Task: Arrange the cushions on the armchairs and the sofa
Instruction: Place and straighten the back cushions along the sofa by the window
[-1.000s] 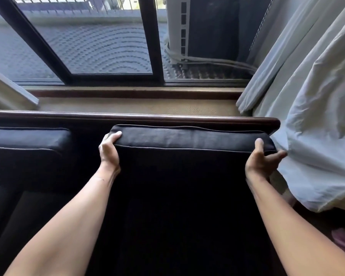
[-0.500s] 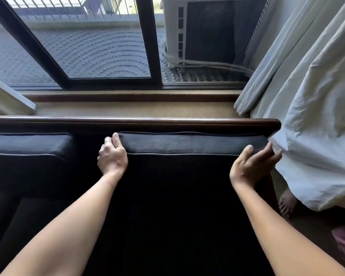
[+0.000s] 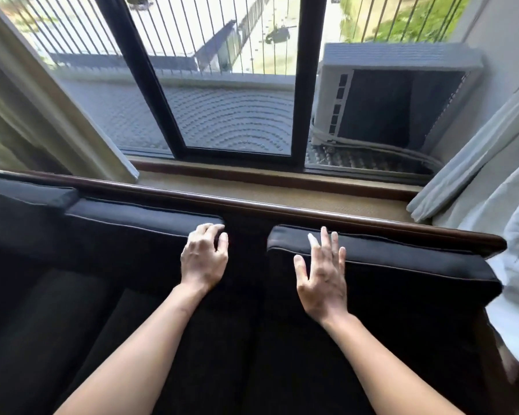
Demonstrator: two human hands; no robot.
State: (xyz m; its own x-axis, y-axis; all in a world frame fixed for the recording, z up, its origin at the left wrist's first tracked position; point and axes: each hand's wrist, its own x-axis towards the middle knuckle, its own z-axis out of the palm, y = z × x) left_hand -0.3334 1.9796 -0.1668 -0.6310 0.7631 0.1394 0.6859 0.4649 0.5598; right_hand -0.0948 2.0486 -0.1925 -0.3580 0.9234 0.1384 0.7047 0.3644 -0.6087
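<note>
Three black back cushions lean against the sofa's dark wooden back rail (image 3: pixel 312 215). My left hand (image 3: pixel 204 260) curls over the right end of the middle cushion (image 3: pixel 132 224). My right hand (image 3: pixel 321 280) lies flat with fingers spread on the left end of the right cushion (image 3: pixel 408 268). A dark gap separates these two cushions between my hands. The third cushion (image 3: pixel 21 199) stands at the far left, touching the middle one. Black seat cushions (image 3: pixel 72 330) lie below my forearms.
Behind the sofa runs a tan sill (image 3: pixel 267 187) under a black-framed window (image 3: pixel 307 85). An air-conditioner unit (image 3: pixel 387 94) stands outside. A pale curtain (image 3: pixel 510 241) hangs over the sofa's right end, and another curtain (image 3: pixel 57 121) hangs at the left.
Both hands have left the right cushion's two ends and moved left. The left hand now holds the middle cushion's end, the right rests spread on the right cushion. The view shifted left and up.
</note>
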